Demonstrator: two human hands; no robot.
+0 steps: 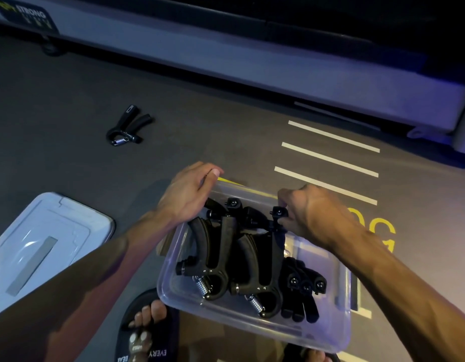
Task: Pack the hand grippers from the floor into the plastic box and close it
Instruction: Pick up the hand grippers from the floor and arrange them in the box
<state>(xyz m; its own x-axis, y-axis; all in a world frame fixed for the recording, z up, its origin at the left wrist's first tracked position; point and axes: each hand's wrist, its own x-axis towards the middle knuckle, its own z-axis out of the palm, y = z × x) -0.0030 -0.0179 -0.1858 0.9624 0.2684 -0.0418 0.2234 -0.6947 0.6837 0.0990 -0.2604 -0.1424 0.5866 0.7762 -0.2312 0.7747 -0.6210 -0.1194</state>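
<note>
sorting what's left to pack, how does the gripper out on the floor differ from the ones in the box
The lone hand gripper lies on the bare floor, untouched; the packed hand grippers lie crowded in the plastic box, where the right hand pinches one. All are black with a metal spring.

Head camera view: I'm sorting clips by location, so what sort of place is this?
Probably a gym floor. A treadmill-like machine base with a "STRONG" label, painted floor markings, and hand grippers being packed into a plastic box all suggest it.
</note>
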